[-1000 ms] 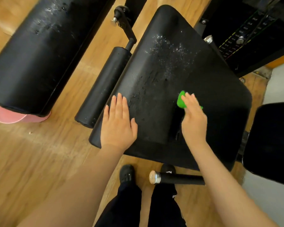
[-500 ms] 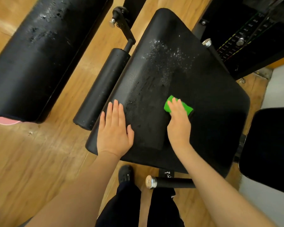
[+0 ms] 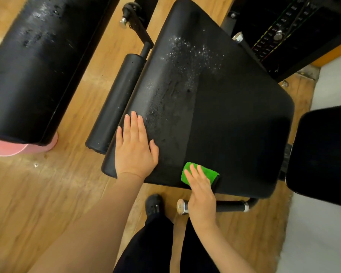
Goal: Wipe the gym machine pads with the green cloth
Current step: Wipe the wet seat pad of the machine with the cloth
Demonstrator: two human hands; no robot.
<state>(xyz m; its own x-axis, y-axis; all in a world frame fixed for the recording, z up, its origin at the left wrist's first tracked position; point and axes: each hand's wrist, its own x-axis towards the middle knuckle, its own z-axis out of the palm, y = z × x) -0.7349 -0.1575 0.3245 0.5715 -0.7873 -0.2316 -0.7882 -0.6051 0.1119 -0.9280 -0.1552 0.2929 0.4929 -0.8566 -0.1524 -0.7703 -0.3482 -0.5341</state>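
Head view, right hand: the right hand (image 3: 202,198) lies on top of the green cloth (image 3: 200,173) with straight fingers, pressing it flat rather than curling round it.
Green cloth: folded into a small block, it sits on the near edge of the seat pad (image 3: 224,115), right of centre, partly covered by the fingertips (image 3: 192,170).
Left hand: the left hand (image 3: 135,150) rests palm down on the near left corner of the same pad, fingers straight and close together, thumb spread to the right, holding nothing.
Seat pad: large, black and rounded at the corners; white droplets speckle its far middle, and a wet, dull streak runs from there down toward the left hand. The right part looks dark and even.
Roller pad: a slim black roller pad (image 3: 116,103) lies just beside the seat pad's left edge, joined at its far end to a black metal arm (image 3: 138,26).
Large pad: a thick black cylinder pad (image 3: 39,66) fills the upper left, with wet marks on its top; a pink object (image 3: 10,148) shows under its near end.
Handle: a black bar with a chrome end cap (image 3: 182,206) runs under the pad's near edge, behind the right hand.
Right edge: another black pad (image 3: 323,154) stands just beside the seat pad.
Behind: a weight stack (image 3: 274,36) sits at the upper right.
Floor: wooden floor (image 3: 47,194); the person's dark trousers and one black shoe (image 3: 154,203) are at the bottom.
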